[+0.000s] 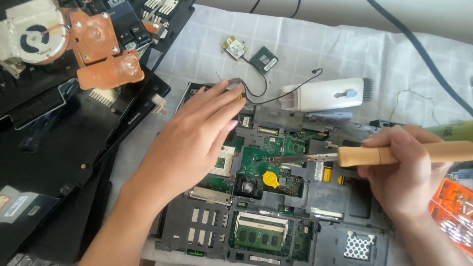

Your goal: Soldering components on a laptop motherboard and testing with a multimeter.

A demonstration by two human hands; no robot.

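The opened laptop base [276, 197] lies in the middle of the table. The left hand [197, 138] is laid flat and open on its far left corner. A wooden-handled tool [384, 155] is gripped tightly in the right hand [404, 172]. Its metal tip should be kept steady over the green board [276, 157], clear of the yellow disc [270, 178].

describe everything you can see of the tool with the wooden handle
The soldering iron has a pale, rounded wooden handle and a thin grey metal shaft ending in a tip. It lies nearly level, pointing left, gripped around the handle by the right hand. The tip sits over the green circuit board of the opened laptop, just above a yellow round part; whether it touches the board cannot be told.
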